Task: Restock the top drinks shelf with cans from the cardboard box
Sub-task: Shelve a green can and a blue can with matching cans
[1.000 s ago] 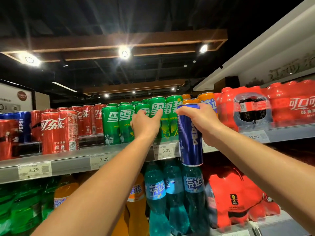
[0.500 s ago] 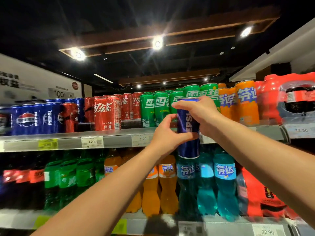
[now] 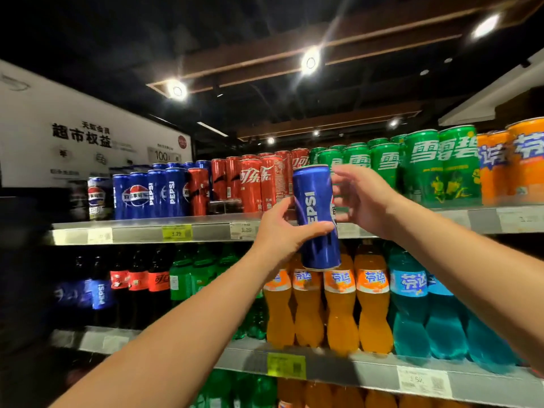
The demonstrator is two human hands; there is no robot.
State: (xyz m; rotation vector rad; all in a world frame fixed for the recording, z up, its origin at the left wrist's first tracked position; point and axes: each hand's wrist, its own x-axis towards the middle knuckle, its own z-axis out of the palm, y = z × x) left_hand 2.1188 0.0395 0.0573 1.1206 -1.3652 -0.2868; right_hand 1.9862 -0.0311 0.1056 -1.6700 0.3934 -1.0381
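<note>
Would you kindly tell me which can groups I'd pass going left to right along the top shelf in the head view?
Blue Pepsi cans, red cola cans, green cans, orange cans. The held Pepsi can overlaps the rows, so I left it out.

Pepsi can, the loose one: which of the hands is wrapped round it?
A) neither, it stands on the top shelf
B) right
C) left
C: the left hand has its thumb and fingers curled round the Pepsi can, which it holds in the air in front of the top shelf. The right hand is open beside the can.
</note>
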